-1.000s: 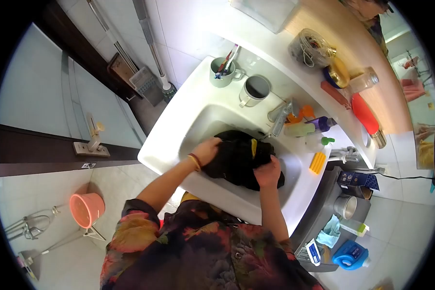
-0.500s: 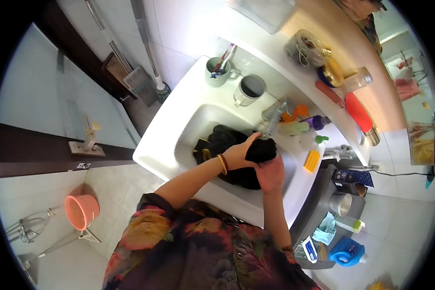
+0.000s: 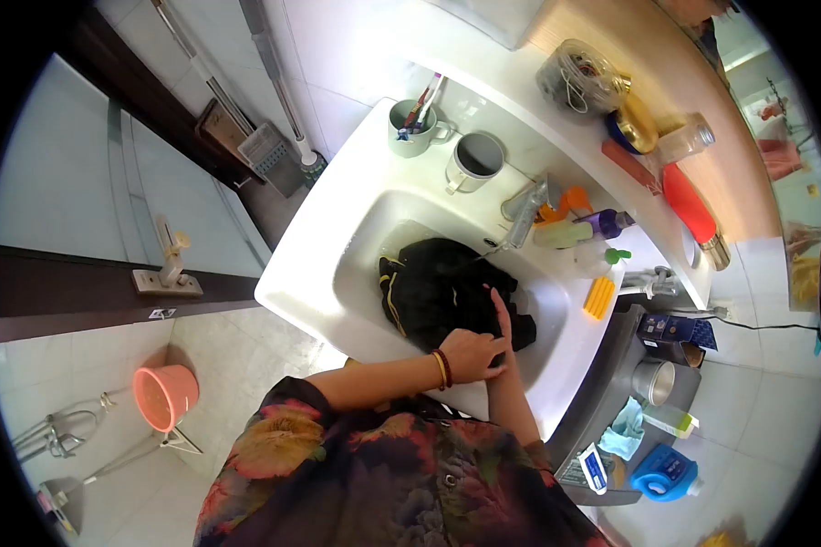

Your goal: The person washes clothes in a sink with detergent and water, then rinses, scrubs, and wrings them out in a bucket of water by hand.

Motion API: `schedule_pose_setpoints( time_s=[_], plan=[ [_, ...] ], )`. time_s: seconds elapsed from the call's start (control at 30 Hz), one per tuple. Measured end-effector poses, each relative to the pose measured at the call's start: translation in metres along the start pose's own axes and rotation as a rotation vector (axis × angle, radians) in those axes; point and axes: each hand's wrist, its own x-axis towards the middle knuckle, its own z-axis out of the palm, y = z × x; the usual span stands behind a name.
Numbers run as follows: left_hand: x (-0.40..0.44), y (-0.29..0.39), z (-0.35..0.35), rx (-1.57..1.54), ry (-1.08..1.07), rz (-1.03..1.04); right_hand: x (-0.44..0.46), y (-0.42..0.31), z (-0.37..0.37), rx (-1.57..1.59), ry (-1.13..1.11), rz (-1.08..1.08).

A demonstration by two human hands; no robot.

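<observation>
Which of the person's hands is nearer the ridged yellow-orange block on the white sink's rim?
Right. The right hand is over the basin, left of the block; the left hand is farther left, at the basin's near side.

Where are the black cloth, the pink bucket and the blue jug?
Black cloth (image 3: 429, 292): head view, middle of its bundle.
Pink bucket (image 3: 186, 390): head view, its outer wall.
Blue jug (image 3: 659, 478): head view, its body.
</observation>
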Motion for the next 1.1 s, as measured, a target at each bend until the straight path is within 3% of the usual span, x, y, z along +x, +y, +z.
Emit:
schedule_pose_setpoints(
  time_s=[0.07,0.1,0.13,0.2,0.3,0.37,0.43,0.47,0.53,0.57,0.63,0.67,0.8,0.87,0.9,0.97,1.0,1.03,1.1],
  plan=[
    [0.016,-0.028,0.009,-0.044,0.198,-0.177,0.004,0.019,-0.013,0.353,-0.257,0.045],
    [0.028,-0.056,0.013,-0.028,0.312,-0.306,0.004,0.032,-0.024,0.174,0.182,-0.150],
    [0.035,-0.075,0.000,0.035,0.314,-0.471,-0.001,0.029,0.004,0.183,0.286,-0.054],
    [0.034,-0.100,0.010,0.055,0.291,-0.420,-0.011,0.023,0.036,0.249,0.429,0.047],
    [0.029,-0.079,0.009,0.042,0.254,-0.374,0.002,0.020,-0.009,0.189,0.364,-0.021],
    [0.023,-0.054,0.010,0.019,0.074,-0.273,0.004,0.008,-0.031,0.245,0.006,-0.038],
    [0.027,-0.067,-0.001,0.037,0.044,-0.360,-0.003,-0.007,0.021,-0.043,0.397,-0.168],
    [0.031,-0.085,-0.012,0.095,0.074,-0.462,-0.004,-0.013,0.038,-0.049,0.397,-0.166],
    [0.031,-0.137,-0.032,0.198,0.111,-0.606,0.000,-0.024,0.058,-0.549,0.597,-0.126],
    [0.028,-0.164,-0.037,0.239,0.125,-0.652,0.013,-0.021,0.042,-0.558,0.591,-0.128],
    [0.027,-0.194,-0.042,0.301,0.060,-0.769,0.048,-0.014,-0.007,-1.416,0.631,-0.340],
    [0.030,-0.201,-0.038,0.287,0.080,-0.787,0.056,-0.006,0.000,-1.618,0.627,-0.377],
    [0.035,-0.227,-0.017,0.302,0.006,-0.805,0.099,0.030,0.024,-1.912,0.436,-0.566],
    [0.034,-0.236,-0.014,0.306,-0.027,-0.796,0.110,0.041,0.042,-2.129,0.357,-0.223],
    [0.036,-0.238,-0.020,0.239,-0.067,-0.758,0.123,0.046,0.033,-2.135,0.324,-0.209],
    [0.045,-0.246,-0.018,0.174,-0.098,-0.739,0.155,0.051,-0.012,-2.224,0.376,0.035],
    [0.050,-0.256,-0.006,0.250,-0.010,-0.657,0.170,0.063,-0.080,-2.374,0.215,-0.503],
    [0.052,-0.262,0.003,0.329,0.074,-0.566,0.178,0.063,-0.079,-2.369,0.201,-0.491],
    [0.055,-0.261,-0.002,0.191,0.084,-0.629,0.170,0.056,-0.070,-2.313,0.268,-0.036]
  ],
)
